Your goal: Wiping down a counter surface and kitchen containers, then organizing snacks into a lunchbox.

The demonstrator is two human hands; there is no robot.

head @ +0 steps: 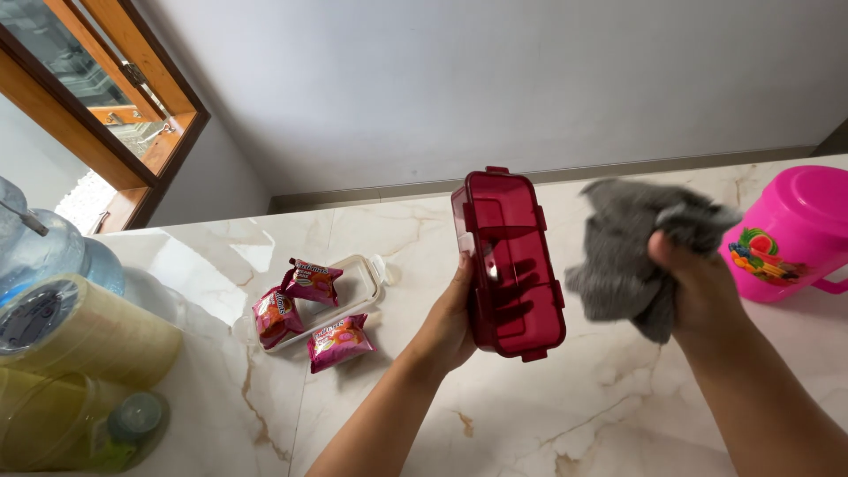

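Note:
My left hand (449, 322) grips a dark red translucent plastic lid (508, 261) with side clips, holding it upright above the marble counter. Beside it on the right, my right hand (698, 283) clutches a crumpled grey cloth (632, 252), a little apart from the lid. Down on the counter to the left lies a clear rectangular container (358, 287). One pink snack packet (311, 281) rests in it. Another pink packet (276, 316) lies across its near end, and a third pink packet (339, 341) lies beside it.
A pink plastic jug (795, 231) with a fruit picture stands at the right edge. Yellowish lidded jars (79, 340) and a water bottle (40, 252) crowd the left side. The marble counter (574, 415) runs back to a white wall; a wooden window frame (132, 106) is at upper left.

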